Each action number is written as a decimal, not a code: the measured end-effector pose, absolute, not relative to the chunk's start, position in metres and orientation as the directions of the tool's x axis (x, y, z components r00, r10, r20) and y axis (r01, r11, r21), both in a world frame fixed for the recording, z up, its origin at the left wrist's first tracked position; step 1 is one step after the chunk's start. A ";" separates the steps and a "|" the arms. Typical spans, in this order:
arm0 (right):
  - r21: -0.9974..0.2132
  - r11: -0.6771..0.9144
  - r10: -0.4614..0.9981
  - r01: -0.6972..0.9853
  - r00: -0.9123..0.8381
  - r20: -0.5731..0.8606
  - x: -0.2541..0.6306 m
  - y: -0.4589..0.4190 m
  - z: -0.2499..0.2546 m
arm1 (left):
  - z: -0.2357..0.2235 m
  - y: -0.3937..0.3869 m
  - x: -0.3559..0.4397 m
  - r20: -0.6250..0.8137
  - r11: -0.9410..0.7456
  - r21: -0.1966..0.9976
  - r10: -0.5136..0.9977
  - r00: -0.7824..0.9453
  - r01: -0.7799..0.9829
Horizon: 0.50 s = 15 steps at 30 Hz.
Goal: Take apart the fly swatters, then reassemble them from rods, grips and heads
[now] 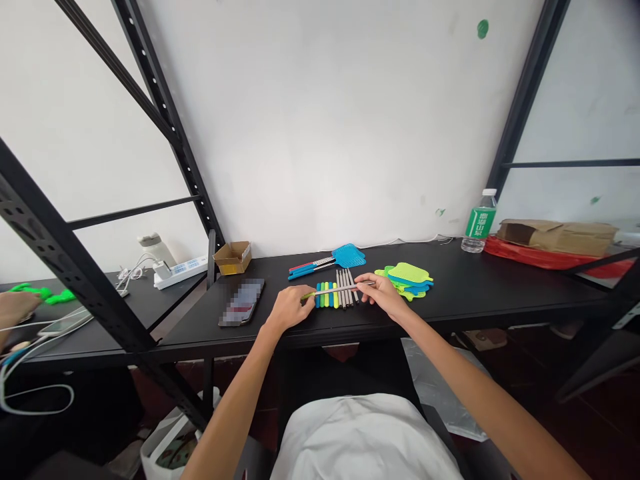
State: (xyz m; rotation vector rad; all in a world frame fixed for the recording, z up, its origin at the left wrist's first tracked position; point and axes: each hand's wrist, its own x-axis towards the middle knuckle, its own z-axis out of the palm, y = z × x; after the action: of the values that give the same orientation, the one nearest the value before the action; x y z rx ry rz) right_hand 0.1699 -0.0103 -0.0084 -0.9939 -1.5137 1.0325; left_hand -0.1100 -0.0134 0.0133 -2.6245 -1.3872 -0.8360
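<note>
A thin silver metal rod lies level between my hands, above the tabletop. My left hand is closed on its yellow-green handle end, which the fingers partly hide. Near the rod's other end, the fingers of my right hand pinch it. Below it lies a row of blue, green and yellow handle grips, with several loose silver rods beside them. Green, yellow and blue fly swatter heads are piled to the right of my right hand. Behind the row rest fly swatters with blue heads.
On the black table, a phone and a small cardboard box lie left. A water bottle and a brown carton stand right. Black metal posts flank the space. Another person's hand is far left.
</note>
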 end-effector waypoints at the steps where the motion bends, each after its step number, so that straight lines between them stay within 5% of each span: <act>1: -0.952 0.295 0.948 0.084 -0.152 0.280 0.170 -0.010 -0.009 | 0.013 -0.012 -0.110 0.495 -0.589 0.192 0.749 0.441 0.785; 15: -0.938 0.338 0.932 0.076 -0.169 0.322 0.171 -0.009 -0.011 | 0.009 -0.008 -0.113 0.536 -0.583 0.171 0.731 0.422 0.794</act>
State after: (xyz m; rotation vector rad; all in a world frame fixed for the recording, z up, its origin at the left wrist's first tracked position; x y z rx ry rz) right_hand 0.1705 -0.0088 -0.0109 -0.9485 -1.5391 1.0092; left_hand -0.1130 -0.0077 0.0089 -2.5561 -1.3769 -0.8786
